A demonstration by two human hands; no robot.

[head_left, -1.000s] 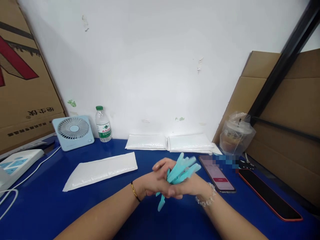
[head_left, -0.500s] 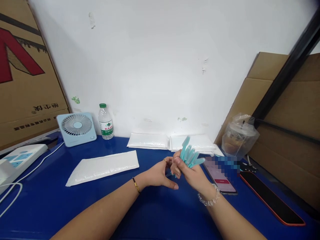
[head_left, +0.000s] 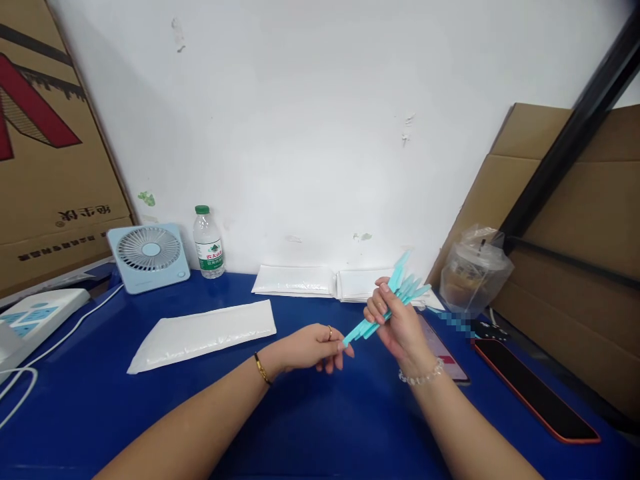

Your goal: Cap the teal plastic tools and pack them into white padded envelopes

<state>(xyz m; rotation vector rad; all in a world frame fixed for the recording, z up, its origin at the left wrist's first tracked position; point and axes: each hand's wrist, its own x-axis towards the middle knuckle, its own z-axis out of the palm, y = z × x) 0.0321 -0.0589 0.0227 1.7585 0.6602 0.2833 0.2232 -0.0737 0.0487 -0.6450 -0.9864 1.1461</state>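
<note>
My right hand (head_left: 395, 323) is closed around a bundle of several thin turquoise plastic sticks (head_left: 400, 288), held up above the blue table (head_left: 310, 427) and fanned toward the upper right. My left hand (head_left: 313, 348) sits lower and to the left, fingers curled, with its fingertips at the lower ends of the sticks. A white padded envelope (head_left: 203, 335) lies on the table left of my left hand. A gold bangle is on my left wrist and a bead bracelet on my right.
Two stacks of white envelopes (head_left: 340, 283) lie by the wall. A small blue fan (head_left: 149, 257) and a water bottle (head_left: 209, 243) stand at back left. Two phones (head_left: 535, 390) lie at right near a bagged drink cup (head_left: 473, 273). Cardboard leans on both sides.
My hands, clasped together round the sticks a second ago, have come apart. My right hand has risen and moved right with the bundle; my left hand stays low at its ends.
</note>
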